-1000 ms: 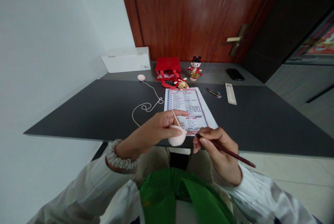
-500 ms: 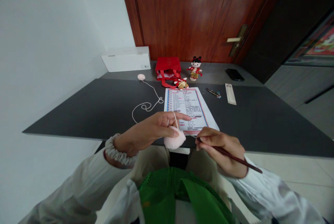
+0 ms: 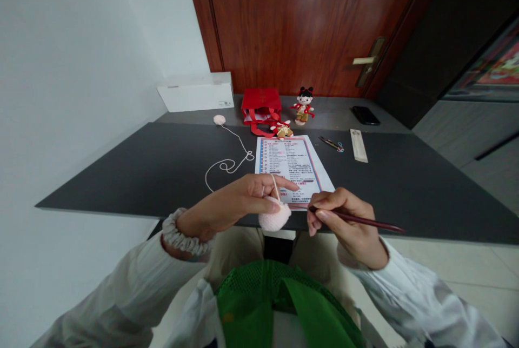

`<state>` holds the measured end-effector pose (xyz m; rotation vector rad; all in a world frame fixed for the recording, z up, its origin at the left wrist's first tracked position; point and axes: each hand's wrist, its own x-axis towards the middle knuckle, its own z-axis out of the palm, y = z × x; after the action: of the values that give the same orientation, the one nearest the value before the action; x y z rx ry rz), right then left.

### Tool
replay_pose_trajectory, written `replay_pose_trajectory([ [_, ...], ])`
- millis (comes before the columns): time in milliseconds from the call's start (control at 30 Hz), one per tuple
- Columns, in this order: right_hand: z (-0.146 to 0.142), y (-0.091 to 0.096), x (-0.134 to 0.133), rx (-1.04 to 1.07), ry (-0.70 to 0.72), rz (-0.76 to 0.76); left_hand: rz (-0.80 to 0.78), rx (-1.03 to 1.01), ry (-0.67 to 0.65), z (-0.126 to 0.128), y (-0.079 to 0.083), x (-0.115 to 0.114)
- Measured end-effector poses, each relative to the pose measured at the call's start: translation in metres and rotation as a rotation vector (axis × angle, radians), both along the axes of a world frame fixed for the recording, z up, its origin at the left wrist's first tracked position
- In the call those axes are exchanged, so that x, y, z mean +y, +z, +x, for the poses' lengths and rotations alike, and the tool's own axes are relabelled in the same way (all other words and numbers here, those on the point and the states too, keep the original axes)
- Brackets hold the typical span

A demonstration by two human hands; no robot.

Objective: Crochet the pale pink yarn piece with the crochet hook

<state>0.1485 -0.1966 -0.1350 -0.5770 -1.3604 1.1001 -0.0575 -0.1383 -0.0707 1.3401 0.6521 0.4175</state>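
Observation:
My left hand [image 3: 247, 196] pinches a small pale pink crochet piece [image 3: 274, 219] between its thumb and fingers, just over the table's front edge. A strand of pale yarn [image 3: 276, 186] loops over its outstretched index finger and runs down to the piece. In my right hand [image 3: 344, 221] is a crochet hook with a dark reddish-brown handle [image 3: 375, 223], held like a pen. Its thin metal shaft points left at the top rim of the crochet piece; whether the tip sits in a stitch is too small to tell.
Yarn trails across the dark table [image 3: 170, 167] to a small yarn ball [image 3: 219, 120]. A printed pattern sheet [image 3: 284, 161] lies under my hands. Behind are a white box [image 3: 197, 94], red bag [image 3: 261, 100], two crocheted dolls [image 3: 304, 107], snippers [image 3: 330, 143], a white packet [image 3: 358, 145] and phone [image 3: 365, 115].
My right hand has risen slightly, and the hook has turned from a slant to nearly level. The crochet piece has shifted a little to the right in my left hand.

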Motion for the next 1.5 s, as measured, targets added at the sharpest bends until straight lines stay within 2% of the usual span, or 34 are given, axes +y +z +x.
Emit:
replay_pose_trajectory([
  [167, 0.001, 0.001, 0.003, -0.014, 0.011, -0.027, 0.026, 0.033, 0.017, 0.002, 0.0, 0.0],
  [300, -0.004, -0.001, 0.007, 0.081, 0.052, -0.114, 0.003, 0.02, 0.002, 0.004, -0.003, 0.001],
  [433, -0.014, 0.0, 0.009, 0.276, 0.131, -0.256, 0.02, 0.026, 0.011, 0.005, -0.004, 0.002],
  [700, -0.026, 0.007, 0.01, 0.599, 0.255, -0.644, 0.006, -0.037, 0.037, 0.005, -0.012, 0.002],
  [833, -0.028, 0.007, 0.011, 0.72, 0.314, -0.738, -0.006, -0.033, 0.041, 0.004, -0.016, 0.003],
  [933, -0.029, 0.007, 0.01, 0.734, 0.313, -0.745, -0.037, -0.045, 0.054, 0.004, -0.017, 0.002],
  [1033, -0.032, 0.008, 0.009, 0.668, 0.248, -0.667, -0.069, -0.085, 0.045, 0.006, -0.017, 0.001],
  [1167, -0.039, 0.009, 0.005, 0.523, 0.112, -0.463, -0.105, -0.089, 0.055, 0.008, -0.016, -0.001],
  [1333, -0.046, -0.001, 0.001, 0.355, -0.038, -0.236, -0.118, -0.105, 0.056, 0.009, -0.016, -0.002],
  [1400, -0.046, -0.008, 0.001, 0.198, -0.187, -0.09, -0.127, -0.123, 0.07, 0.01, -0.017, -0.002],
  [1500, -0.042, -0.017, 0.003, -0.248, -0.457, 0.275, -0.108, -0.121, 0.144, 0.013, -0.018, -0.003],
])
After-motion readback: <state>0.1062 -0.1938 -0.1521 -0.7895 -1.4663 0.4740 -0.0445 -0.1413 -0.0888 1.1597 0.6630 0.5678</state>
